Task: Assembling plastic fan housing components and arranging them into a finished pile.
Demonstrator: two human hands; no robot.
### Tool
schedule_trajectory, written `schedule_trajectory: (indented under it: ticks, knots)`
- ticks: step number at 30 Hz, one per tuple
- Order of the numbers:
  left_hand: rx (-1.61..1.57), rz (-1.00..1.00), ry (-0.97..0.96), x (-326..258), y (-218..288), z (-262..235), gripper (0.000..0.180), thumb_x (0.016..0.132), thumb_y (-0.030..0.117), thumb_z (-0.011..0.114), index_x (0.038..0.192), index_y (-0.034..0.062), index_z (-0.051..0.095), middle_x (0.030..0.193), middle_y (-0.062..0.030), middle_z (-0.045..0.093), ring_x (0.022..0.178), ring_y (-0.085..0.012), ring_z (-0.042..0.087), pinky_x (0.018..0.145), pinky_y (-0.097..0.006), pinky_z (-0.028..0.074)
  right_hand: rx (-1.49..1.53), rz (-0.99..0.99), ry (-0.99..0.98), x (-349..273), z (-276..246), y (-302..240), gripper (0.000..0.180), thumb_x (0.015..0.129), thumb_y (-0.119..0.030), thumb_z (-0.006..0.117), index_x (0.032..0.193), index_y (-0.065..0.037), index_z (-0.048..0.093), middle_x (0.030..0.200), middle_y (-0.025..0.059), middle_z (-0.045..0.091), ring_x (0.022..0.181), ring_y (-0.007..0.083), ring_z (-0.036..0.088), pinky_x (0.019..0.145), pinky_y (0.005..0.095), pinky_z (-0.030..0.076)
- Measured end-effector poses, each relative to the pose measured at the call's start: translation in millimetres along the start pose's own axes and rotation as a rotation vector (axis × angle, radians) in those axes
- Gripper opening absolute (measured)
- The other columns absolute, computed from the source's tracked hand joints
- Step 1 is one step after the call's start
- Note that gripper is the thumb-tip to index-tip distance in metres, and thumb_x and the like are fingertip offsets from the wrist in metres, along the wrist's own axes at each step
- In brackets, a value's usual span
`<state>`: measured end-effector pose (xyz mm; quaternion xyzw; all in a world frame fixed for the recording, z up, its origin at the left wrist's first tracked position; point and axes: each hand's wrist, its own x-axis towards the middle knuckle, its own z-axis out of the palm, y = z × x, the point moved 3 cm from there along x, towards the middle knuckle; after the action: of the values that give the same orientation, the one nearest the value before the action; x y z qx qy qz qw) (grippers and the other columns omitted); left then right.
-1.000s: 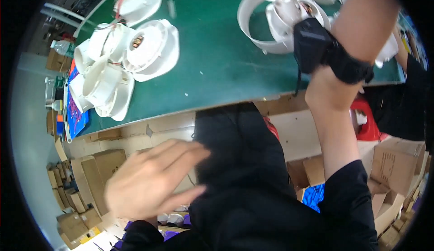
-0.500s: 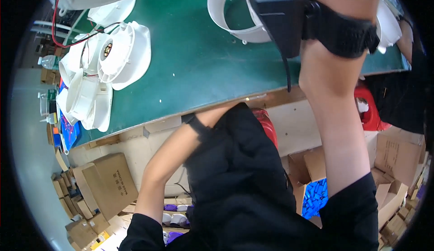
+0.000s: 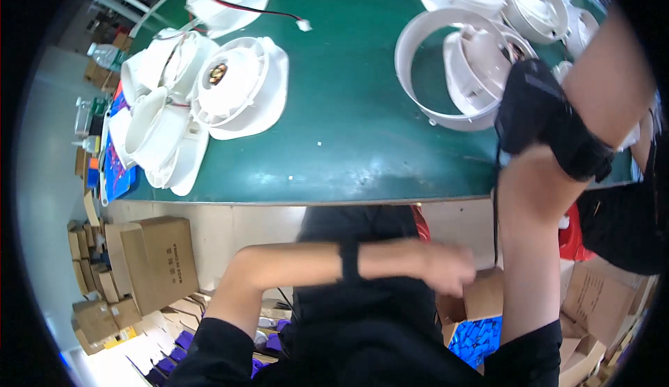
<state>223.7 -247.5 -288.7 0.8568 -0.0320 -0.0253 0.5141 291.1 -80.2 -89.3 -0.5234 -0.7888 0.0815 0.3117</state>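
Observation:
My left hand [image 3: 449, 268] is in front of my body, below the table edge and near an open carton. It is smeared by motion; nothing can be made out in its fingers. A black band [image 3: 349, 261] circles that wrist. My right hand [image 3: 613, 84] is raised at the upper right, blurred, with its fingers not distinguishable. A black device [image 3: 536, 104] is strapped to the right wrist, its cable hanging down. Just left of the device, a white plastic ring [image 3: 412, 84] surrounds part of a white round housing [image 3: 477, 66] on the table.
Several white fan-like housings, one with a copper-coloured centre [image 3: 218, 74], crowd the green table's [image 3: 334, 108] left side. More housings [image 3: 536, 10] stand at back right. Below are a closed carton [image 3: 164, 265], a carton of blue cylinders [image 3: 477, 342] and a red bag [image 3: 575, 237].
My left hand has come out from under the table edge and swung right across my body. The right arm has shifted right in the picture, and the view has moved, showing more table.

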Motion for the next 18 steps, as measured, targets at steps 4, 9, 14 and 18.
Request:
schedule_trajectory:
  ticks: [4, 9, 14, 18]
  knots:
    - [-0.124, 0.291, 0.053, 19, 22, 47, 0.032, 0.083, 0.023, 0.060, 0.078, -0.0080, 0.066, 0.080, -0.0273, 0.064, 0.080, -0.0414, 0.064, 0.068, -0.046, 0.052, 0.159, -0.155, -0.086, 41, -3, -20, 0.024, 0.091, -0.004, 0.056, 0.112, 0.001, 0.065, 0.111, 0.0105, 0.067, 0.092, 0.0154, 0.067, 0.081, 0.0250, 0.052]
    - [0.701, -0.446, -0.022, -34, 55, 5, 0.013, 0.078, 0.015, 0.063, 0.080, 0.0080, 0.073, 0.087, -0.0096, 0.072, 0.083, -0.0248, 0.070, 0.065, -0.042, 0.055, 0.297, -0.339, -0.192, 91, -15, -79, 0.024, 0.094, -0.002, 0.052, 0.114, 0.002, 0.064, 0.108, 0.0096, 0.068, 0.092, 0.0150, 0.067, 0.081, 0.0239, 0.052]
    - [0.407, -0.089, 0.304, -175, 177, -119, 0.022, 0.077, 0.018, 0.063, 0.091, 0.0011, 0.064, 0.084, -0.0114, 0.062, 0.068, -0.0245, 0.064, 0.051, -0.036, 0.051, 0.303, -0.550, -0.068, 119, -41, -91, 0.022, 0.088, 0.001, 0.056, 0.106, 0.001, 0.069, 0.101, 0.0081, 0.070, 0.089, 0.0154, 0.067, 0.076, 0.0231, 0.051]
    - [0.571, -0.244, 0.758, -214, 254, -192, 0.032, 0.082, 0.023, 0.066, 0.106, 0.0025, 0.061, 0.083, -0.0086, 0.056, 0.070, -0.0203, 0.059, 0.058, -0.030, 0.052, 0.265, -0.569, 0.119, 120, -48, -104, 0.025, 0.074, -0.001, 0.066, 0.098, -0.004, 0.074, 0.092, 0.0103, 0.072, 0.074, 0.0165, 0.068, 0.059, 0.0252, 0.050]
